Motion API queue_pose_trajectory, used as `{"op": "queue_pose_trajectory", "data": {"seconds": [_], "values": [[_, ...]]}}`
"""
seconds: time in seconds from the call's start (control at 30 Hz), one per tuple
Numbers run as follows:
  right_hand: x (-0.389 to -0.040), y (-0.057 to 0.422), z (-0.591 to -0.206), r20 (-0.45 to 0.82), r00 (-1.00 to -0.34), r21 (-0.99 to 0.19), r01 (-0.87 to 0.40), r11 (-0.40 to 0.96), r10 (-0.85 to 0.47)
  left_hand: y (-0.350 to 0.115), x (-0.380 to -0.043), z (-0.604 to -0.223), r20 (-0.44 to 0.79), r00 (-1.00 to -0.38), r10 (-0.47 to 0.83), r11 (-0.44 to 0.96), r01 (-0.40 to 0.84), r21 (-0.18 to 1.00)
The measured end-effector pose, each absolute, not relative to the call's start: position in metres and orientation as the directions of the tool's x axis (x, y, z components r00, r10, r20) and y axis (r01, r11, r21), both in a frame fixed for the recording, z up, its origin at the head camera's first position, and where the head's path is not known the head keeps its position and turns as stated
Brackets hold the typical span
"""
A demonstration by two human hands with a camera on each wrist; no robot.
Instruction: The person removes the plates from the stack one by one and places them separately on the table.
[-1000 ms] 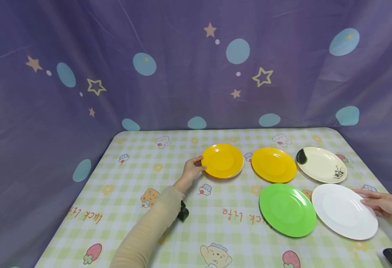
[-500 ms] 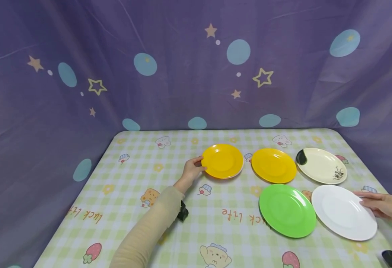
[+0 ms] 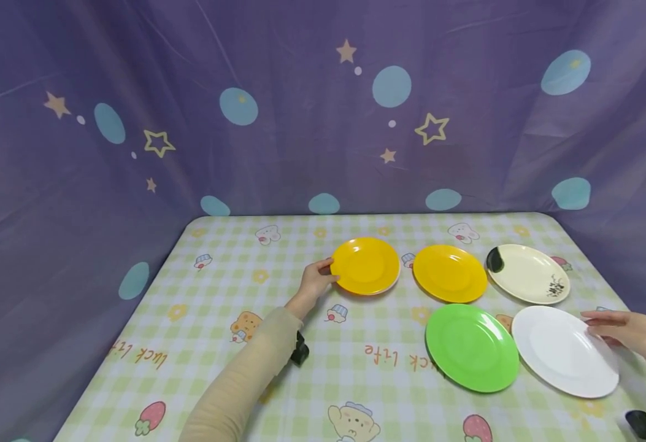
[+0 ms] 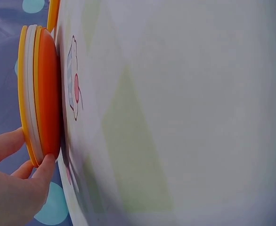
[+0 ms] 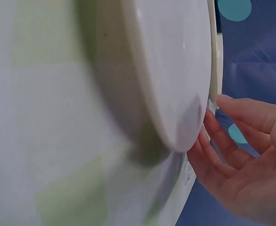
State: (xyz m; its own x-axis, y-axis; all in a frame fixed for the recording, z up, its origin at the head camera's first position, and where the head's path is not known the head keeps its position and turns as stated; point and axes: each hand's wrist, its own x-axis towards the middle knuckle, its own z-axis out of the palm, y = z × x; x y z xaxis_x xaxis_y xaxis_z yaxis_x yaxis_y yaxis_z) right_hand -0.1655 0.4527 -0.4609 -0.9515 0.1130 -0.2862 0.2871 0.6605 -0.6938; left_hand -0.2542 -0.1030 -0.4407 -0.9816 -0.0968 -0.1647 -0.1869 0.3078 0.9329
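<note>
At the back middle of the table, my left hand point(image 3: 317, 279) grips the left edge of a small stack of plates point(image 3: 365, 266). In the left wrist view the stack shows a yellow plate point(image 4: 21, 89) on top, a white rim point(image 4: 30, 94) below, another yellow rim, and an orange plate point(image 4: 49, 94) at the bottom. My right hand point(image 3: 623, 331) is at the right rim of a white plate point(image 3: 565, 351), fingers loosely bent. In the right wrist view its fingertips point(image 5: 208, 117) overlap the white plate's rim, not closed round it.
Left of the white plate lies a green plate point(image 3: 472, 348). Behind them lie a single yellow plate point(image 3: 449, 274) and a cream plate point(image 3: 527, 274) with dark decoration. A checked cloth point(image 3: 201, 368) covers the table; a purple curtain point(image 3: 300, 166) hangs behind it.
My right hand's fingers have shifted slightly left over the white plate's rim. The left hand keeps its grip on the stack, and the plates stay in place.
</note>
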Motion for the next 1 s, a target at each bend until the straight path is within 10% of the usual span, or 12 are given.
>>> {"op": "queue_pose_trajectory", "data": {"seconds": [0.33,1.0], "values": [[-0.172,0.412,-0.445,-0.077,-0.997,-0.752,0.077,0.655,0.029,-0.105,-0.257,-0.444,-0.166,-0.981,-0.099,0.316,-0.189,0.930],[-0.211,0.310,-0.420,-0.075,-0.978,-0.800,-0.058,0.597,-0.196,-0.106,-0.256,-0.441,-0.176,-0.981,-0.080,0.305,-0.192,0.933]]}}
